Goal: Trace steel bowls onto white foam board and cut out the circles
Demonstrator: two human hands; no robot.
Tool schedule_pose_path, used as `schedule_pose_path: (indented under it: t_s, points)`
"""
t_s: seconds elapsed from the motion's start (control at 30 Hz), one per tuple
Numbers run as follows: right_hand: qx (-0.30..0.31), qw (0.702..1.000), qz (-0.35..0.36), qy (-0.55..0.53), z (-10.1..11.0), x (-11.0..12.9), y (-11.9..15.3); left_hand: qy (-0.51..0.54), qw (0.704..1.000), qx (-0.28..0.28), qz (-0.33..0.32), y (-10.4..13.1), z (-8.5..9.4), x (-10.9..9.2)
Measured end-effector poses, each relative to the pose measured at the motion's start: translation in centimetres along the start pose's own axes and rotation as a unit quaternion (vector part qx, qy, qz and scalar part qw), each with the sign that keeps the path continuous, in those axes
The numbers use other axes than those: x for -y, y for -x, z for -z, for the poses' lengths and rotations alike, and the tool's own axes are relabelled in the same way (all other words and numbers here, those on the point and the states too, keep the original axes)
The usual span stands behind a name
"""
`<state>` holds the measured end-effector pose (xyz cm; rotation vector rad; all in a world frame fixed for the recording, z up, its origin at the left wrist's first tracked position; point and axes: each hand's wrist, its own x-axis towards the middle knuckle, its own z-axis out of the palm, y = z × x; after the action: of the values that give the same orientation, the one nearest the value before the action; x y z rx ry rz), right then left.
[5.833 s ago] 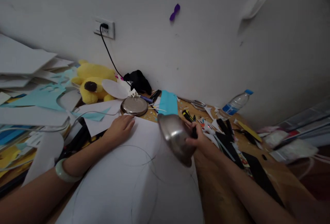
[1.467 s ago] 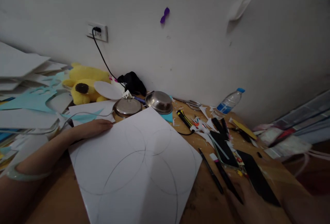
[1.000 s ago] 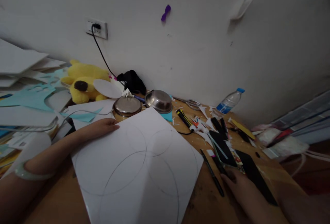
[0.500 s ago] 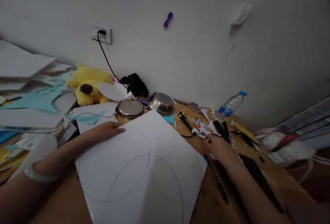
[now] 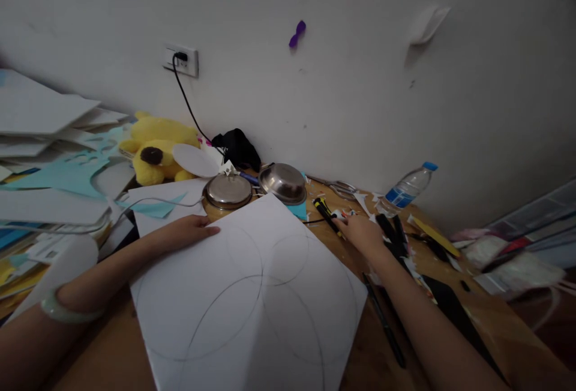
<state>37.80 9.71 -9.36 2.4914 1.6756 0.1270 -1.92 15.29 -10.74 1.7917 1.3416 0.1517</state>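
Observation:
A white board (image 5: 211, 331) with overlapping pencilled circles lies before me. At its upper left edge, my left hand (image 5: 200, 230) grips it with the thumb on top; the other fingers are partly hidden. My right hand (image 5: 360, 234) is closed past the board's right corner, its fingertips around a small white tool (image 5: 341, 214) that is mostly hidden. A black cord (image 5: 312, 221) runs left from there. Right beside those fingers lies a yellow-and-black cutter-like tool (image 5: 324, 211). Below my right wrist a black pen (image 5: 387, 325) rests on the wooden table (image 5: 103, 352).
Two metal bowls or lids (image 5: 282, 183) sit behind the board. Scissors (image 5: 344, 189), paper scraps and a water bottle (image 5: 411, 186) stand or lie to the right. A yellow plush toy (image 5: 159, 139) and stacked white sheets (image 5: 40, 106) fill the left. The wall rises behind.
My right hand has moved left and away from me, closing on the white tool, which has shifted with it. The cord has moved too. My left hand stays on the board.

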Motion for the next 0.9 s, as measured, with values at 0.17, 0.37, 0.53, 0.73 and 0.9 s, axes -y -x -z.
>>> schedule_pose_path:
  t_s: [0.17,0.37,0.53,0.73,0.9]
  points:
    - [-0.013,0.999,-0.035,-0.018,0.7,1.5,-3.4,-0.027,1.0,-0.014,-0.004,0.2,-0.2,-0.2]
    - [0.052,0.997,0.01,-0.054,-0.4,2.5,-5.9,-0.089,0.993,-0.073,-0.026,0.6,-1.1,-0.9]
    - [0.103,0.989,0.075,-0.078,-1.2,2.0,-5.6,-0.123,0.989,-0.081,-0.019,0.7,-1.5,-1.5]
    - [0.137,0.965,0.179,-0.131,0.7,-0.3,-3.9,-0.139,0.987,-0.085,-0.015,0.6,-1.0,-1.8]
    - [0.148,0.961,0.198,-0.125,1.3,-1.0,-3.3,-0.136,0.987,-0.086,-0.013,0.5,-1.0,-2.2]
